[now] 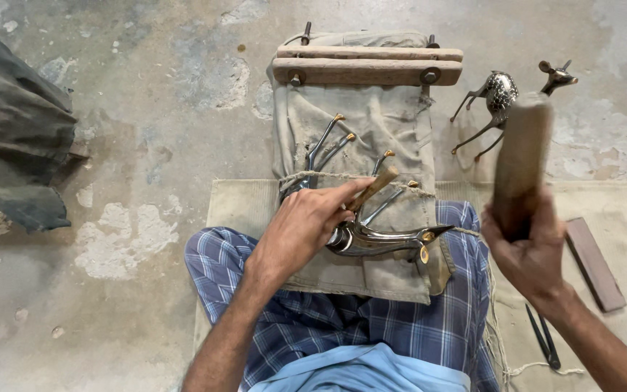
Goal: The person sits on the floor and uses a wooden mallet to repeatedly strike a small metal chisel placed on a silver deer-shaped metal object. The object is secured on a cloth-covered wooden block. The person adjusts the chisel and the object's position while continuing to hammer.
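My left hand [306,225] grips a thin wooden-handled punch [374,187], its tip set against a shiny metal deer figure [382,239]. The figure lies on its side on a cloth-wrapped work block [357,123], tied down with cord, its legs pointing away from me. My right hand [527,250] holds a wooden mallet [522,156] raised upright to the right of the block, apart from the punch.
A finished metal deer [502,94] stands on the concrete floor at the upper right. Two wooden bars [368,65] clamp the block's far end. A flat wooden strip [595,263] and dark tweezers [543,337] lie on the mat at right. Dark cloth [12,131] lies at left.
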